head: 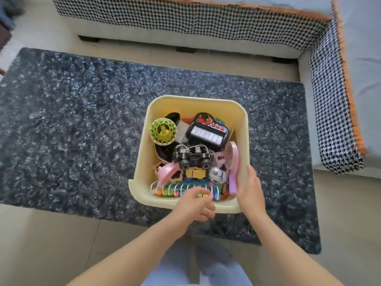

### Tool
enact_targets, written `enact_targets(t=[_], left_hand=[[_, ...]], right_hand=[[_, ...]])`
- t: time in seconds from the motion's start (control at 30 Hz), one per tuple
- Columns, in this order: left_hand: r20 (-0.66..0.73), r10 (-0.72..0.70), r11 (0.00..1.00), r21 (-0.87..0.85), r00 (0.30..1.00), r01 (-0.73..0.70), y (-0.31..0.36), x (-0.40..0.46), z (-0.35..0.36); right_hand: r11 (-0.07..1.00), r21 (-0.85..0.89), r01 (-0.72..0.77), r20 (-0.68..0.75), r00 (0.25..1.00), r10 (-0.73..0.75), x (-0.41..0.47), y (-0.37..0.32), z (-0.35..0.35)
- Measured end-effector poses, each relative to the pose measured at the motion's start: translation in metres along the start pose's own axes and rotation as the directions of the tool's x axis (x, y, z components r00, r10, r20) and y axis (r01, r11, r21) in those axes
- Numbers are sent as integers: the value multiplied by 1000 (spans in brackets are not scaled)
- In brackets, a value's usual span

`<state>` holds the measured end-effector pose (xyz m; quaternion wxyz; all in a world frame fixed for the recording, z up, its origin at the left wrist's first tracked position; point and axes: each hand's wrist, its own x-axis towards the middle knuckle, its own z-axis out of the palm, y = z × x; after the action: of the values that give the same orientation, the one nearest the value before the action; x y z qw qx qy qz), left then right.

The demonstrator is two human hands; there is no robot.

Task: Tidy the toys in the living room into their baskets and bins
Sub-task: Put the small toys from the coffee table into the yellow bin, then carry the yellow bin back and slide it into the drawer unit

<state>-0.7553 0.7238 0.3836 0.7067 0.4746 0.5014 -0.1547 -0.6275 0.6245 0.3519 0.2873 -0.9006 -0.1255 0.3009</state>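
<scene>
A: Where does the yellow bin point(142, 162) stand?

B: On the dark shaggy rug point(72, 120), in front of the sofa with the houndstooth cover point(185, 19). The right hand point(250, 188) lies against the bin's right wall near the front corner — fingers straight and together along the outer side, the thumb at the rim.

A: And the left hand point(195, 203)?

B: Over the bin's front rim, fingers loosely curled and a little blurred. Whether they pinch anything I cannot tell. Just beyond those fingertips lies a teal toy with white hoops point(185, 187), flat at the front of the heap.

A: What else is in the heap?

B: Past the left fingers, in the middle, a black monster truck point(192, 156) on top, with a yellow toy car point(195, 172) just below it and a silver ball-shaped toy point(216, 174) beside that. Farther back sits a black toy piano point(208, 134) with white keys. A green cage ball point(162, 131) leans at the far left wall. A pink piece point(168, 172) lies to the left of the left fingers. A pink hand mirror point(232, 162) stands along the right wall, just inside from the right fingers.

A: Anything nearer?

B: The person's legs in pale blue trousers point(216, 269), on the tiled floor point(41, 240) below both forearms
</scene>
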Motion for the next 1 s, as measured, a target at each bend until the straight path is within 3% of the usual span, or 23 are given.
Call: enact_targets(t=[0.03, 0.07, 0.13, 0.17, 0.2, 0.27, 0.33, 0.37, 0.53, 0.67, 0.83, 0.93, 1.0], left_hand=[[-174, 198, 961, 227, 965, -157, 4, 7, -15], [-312, 383, 876, 421, 869, -235, 9, 13, -33], [-495, 557, 770, 609, 667, -190, 18, 25, -75], [-561, 549, 763, 639, 620, -97, 18, 34, -99], [-608, 489, 774, 633, 625, 10, 19, 41, -119], [-606, 348, 789, 602, 715, 126, 20, 53, -147], [-509, 340, 756, 648, 791, 93, 26, 61, -155], [-480, 382, 730, 680, 790, 61, 30, 65, -155], [-513, 432, 657, 742, 742, 130, 43, 81, -150], [-525, 485, 628, 766, 699, 140, 36, 77, -149], [-601, 510, 742, 669, 615, 39, 16, 50, -151], [-693, 473, 831, 556, 544, -15, -5, 26, -151], [-754, 420, 872, 490, 505, 8, -22, 6, -152]], right_hand=[[1000, -4, -22, -4, 1000, 22, 3, 1, -2], [998, -19, -55, -7, 998, 55, 7, 2, -4], [993, -67, -101, -10, 995, 101, 15, 4, -6], [990, -85, -108, -14, 994, 107, 20, 4, -8], [989, -89, -121, -12, 993, 121, 23, 4, -9], [987, -76, -138, 1, 990, 139, 30, 4, -11], [983, -94, -158, -1, 987, 159, 36, 3, -12], [980, -106, -168, -9, 986, 168, 40, 3, -12], [984, -117, -133, 16, 991, 136, 59, -4, -13], [956, -272, -107, -16, 994, 107, 70, -5, -17], [960, -279, -22, -112, 994, -9, 58, -13, -25], [953, -303, 28, -47, 998, -44, 55, -22, -28], [934, -347, 81, 70, 996, -60, 56, -33, -27]])
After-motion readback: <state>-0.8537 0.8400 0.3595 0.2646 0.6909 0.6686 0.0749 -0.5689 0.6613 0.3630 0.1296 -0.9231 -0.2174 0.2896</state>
